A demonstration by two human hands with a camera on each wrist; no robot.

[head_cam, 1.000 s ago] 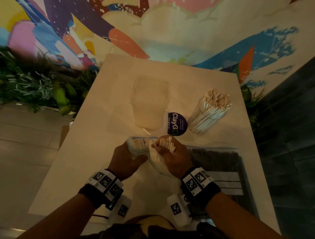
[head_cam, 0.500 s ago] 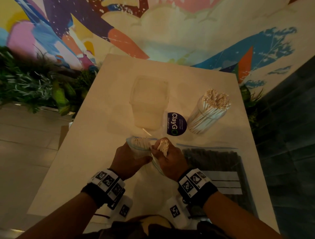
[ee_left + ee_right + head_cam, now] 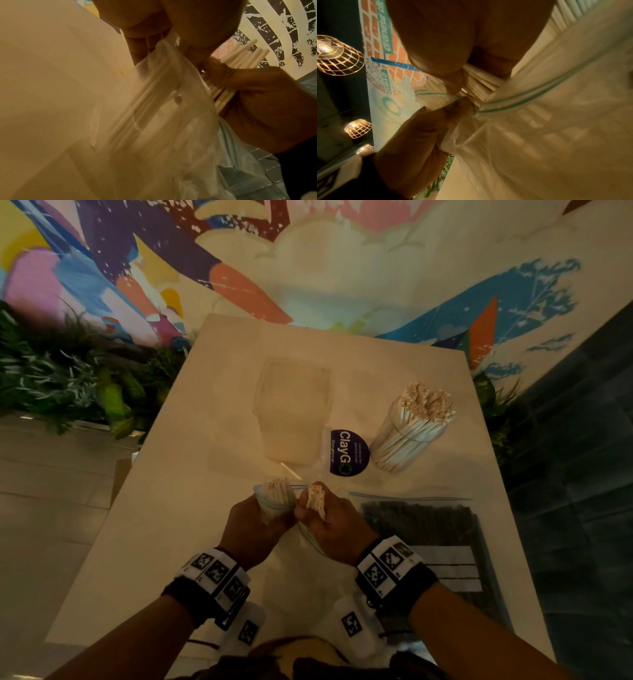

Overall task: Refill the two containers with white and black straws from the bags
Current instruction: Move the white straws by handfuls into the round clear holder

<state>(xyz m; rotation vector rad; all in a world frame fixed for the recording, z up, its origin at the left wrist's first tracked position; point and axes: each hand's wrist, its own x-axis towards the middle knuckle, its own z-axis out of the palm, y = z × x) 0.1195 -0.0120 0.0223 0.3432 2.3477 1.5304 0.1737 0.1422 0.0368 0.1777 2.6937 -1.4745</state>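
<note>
My left hand (image 3: 255, 527) grips the mouth of a clear zip bag (image 3: 274, 498) with white straws (image 3: 277, 487) standing in it. Right beside it, my right hand (image 3: 334, 529) grips a small bundle of white straws (image 3: 315, 498), their ends poking up past the fingers. In the left wrist view the bag (image 3: 154, 108) hangs below my fingers, and the right hand's bundle (image 3: 240, 60) shows beside it. The right wrist view shows the bag's green zip strip (image 3: 530, 97). A clear container (image 3: 407, 436) packed with white straws stands at the right. An empty clear container (image 3: 294, 412) stands behind my hands.
A zip bag of black straws (image 3: 431, 529) lies flat on the white table (image 3: 191, 474) at the right, near my right wrist. A round purple sticker (image 3: 349, 453) sits between the two containers. Plants (image 3: 68, 385) border the table's left side, and a painted wall rises behind.
Both hands have stayed close together at the bag. The right hand's bundle has turned more upright and drawn in tighter; the bag's mouth has bunched under the left hand.
</note>
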